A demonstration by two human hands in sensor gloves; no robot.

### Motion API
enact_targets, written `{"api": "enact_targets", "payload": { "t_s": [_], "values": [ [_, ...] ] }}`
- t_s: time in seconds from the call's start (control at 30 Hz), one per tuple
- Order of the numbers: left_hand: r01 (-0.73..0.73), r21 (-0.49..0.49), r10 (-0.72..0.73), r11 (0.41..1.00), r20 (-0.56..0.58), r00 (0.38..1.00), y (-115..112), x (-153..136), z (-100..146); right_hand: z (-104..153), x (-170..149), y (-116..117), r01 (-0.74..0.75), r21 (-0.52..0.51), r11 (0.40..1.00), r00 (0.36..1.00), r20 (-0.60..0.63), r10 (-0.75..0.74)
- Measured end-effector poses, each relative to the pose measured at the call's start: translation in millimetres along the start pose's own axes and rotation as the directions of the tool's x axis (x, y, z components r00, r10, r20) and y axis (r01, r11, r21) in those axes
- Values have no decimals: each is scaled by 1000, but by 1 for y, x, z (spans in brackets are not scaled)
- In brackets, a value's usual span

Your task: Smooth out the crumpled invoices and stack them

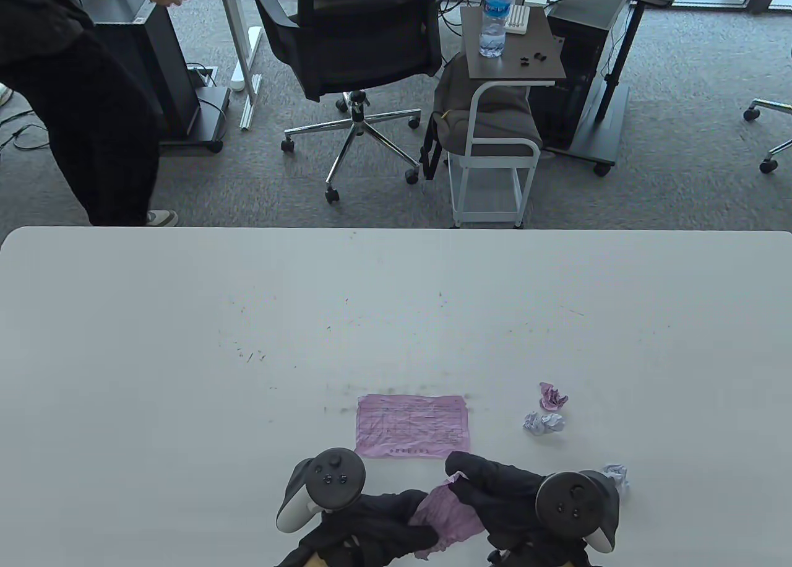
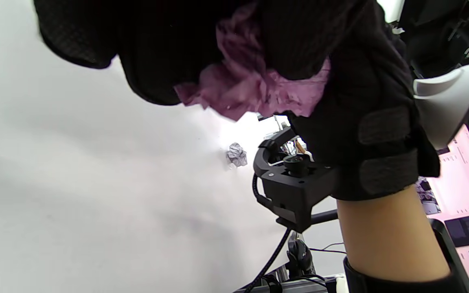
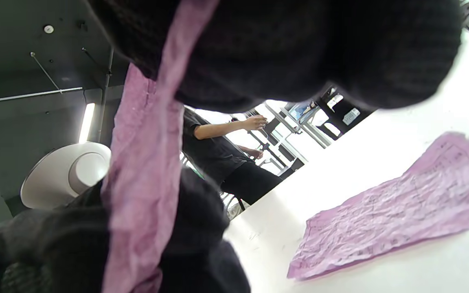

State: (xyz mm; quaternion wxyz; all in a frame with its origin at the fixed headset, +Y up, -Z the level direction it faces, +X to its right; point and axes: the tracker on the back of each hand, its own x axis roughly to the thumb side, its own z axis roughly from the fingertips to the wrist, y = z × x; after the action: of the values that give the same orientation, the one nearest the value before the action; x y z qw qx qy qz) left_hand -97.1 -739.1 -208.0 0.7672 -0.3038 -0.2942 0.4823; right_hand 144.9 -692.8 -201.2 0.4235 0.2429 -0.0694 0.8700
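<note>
Pink crumpled invoice (image 1: 448, 520) pinched between both hands (image 1: 433, 517)

The white table (image 1: 185, 344) bears small dark scuffs across its middle. A flattened pink invoice (image 1: 411, 426) lies near its front edge. To the right lie three paper balls: pink (image 1: 552, 397), white (image 1: 544, 423), and another white (image 1: 618, 475).

An office chair (image 1: 346, 53), a water bottle (image 1: 494, 16), a standing person (image 1: 80, 96)
</note>
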Motion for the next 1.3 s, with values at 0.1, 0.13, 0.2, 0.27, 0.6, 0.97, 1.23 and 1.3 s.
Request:
{"api": "enact_targets", "payload": {
  "t_s": [0.1,0.13,0.2,0.27,0.6,0.97,1.23,1.3],
  "values": [
    [99,39,-97,994,-50,994,5,-1,2,1,2,-5,-44,-27,999,999,9,45],
    [121,47,-118,992,-61,991,6,-1,3,1,3,-7,-56,-38,998,998,12,56],
    [119,66,-114,991,-71,991,8,-2,3,2,4,-9,-86,-47,995,996,15,87],
    [134,92,-126,987,-83,989,9,-2,4,3,4,-11,-121,-65,991,992,17,122],
    [173,320,-139,931,-128,982,27,-6,17,7,-10,-20,-126,-129,984,990,-85,116],
    [-205,470,132,859,184,974,37,-10,28,7,-32,-14,-49,-40,998,979,-198,40],
    [148,602,-246,785,82,966,39,6,35,5,-38,-15,-14,131,991,971,-236,45],
    [201,591,-300,781,73,951,35,11,33,7,-37,-23,1,80,997,975,-220,16]
  ]
}}
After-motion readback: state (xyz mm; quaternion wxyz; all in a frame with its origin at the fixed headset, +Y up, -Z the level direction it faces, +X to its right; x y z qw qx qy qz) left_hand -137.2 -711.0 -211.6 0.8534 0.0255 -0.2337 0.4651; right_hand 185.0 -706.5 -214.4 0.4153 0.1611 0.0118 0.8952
